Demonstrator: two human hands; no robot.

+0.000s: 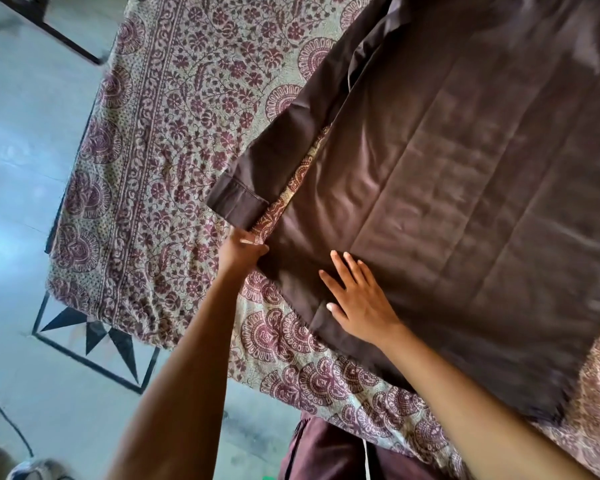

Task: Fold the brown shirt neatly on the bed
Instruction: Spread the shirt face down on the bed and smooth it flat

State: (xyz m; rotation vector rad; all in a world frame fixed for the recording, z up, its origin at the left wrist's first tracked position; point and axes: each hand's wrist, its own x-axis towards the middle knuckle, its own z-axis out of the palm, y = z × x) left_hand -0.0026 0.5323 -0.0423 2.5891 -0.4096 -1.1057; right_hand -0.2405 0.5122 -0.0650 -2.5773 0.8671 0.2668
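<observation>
The brown shirt (pixel 465 174) lies spread flat on the bed (pixel 174 140), which has a maroon floral cover. Its left sleeve (pixel 274 143) runs diagonally beside the body and ends in a cuff near the shirt's lower left corner. My left hand (pixel 241 251) pinches the shirt's side edge at that lower left corner, just below the cuff. My right hand (pixel 357 299) rests flat with fingers spread on the lower left part of the shirt, near the hem.
The bed's corner and edge (pixel 94 317) lie at the lower left, with pale tiled floor (pixel 32 168) beyond and a black star inlay (pixel 94 337). A dark furniture leg (pixel 49 29) stands at the top left. Brown clothing of mine (pixel 326 452) shows at the bottom.
</observation>
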